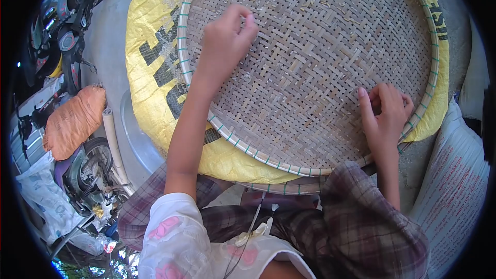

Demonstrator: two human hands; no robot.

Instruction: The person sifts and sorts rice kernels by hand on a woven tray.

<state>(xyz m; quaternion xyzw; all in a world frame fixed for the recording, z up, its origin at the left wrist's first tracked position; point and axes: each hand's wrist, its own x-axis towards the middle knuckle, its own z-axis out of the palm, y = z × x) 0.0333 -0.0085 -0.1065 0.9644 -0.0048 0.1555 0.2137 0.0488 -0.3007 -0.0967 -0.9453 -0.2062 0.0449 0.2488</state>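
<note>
A large round woven bamboo tray (305, 88) with a green-stitched rim lies on a yellow printed sack (150, 72). Small pale grains (325, 8) are scattered over its weave, mostly toward the far side. My left hand (231, 33) is over the tray's left part, thumb and index finger pinched together; whatever may be between the fingertips is too small to make out. Near the right rim, my right hand (385, 111) is low over the weave with its fingers curled and the thumb apart from them. Nothing shows in its grasp.
Motorbikes (67, 41) stand at the left, with an orange sack (75, 121) and a pale pole (113, 139) near them. A metal basin (139, 139) shows partly beneath the yellow sack. At the right is a white sack with red print (454, 191).
</note>
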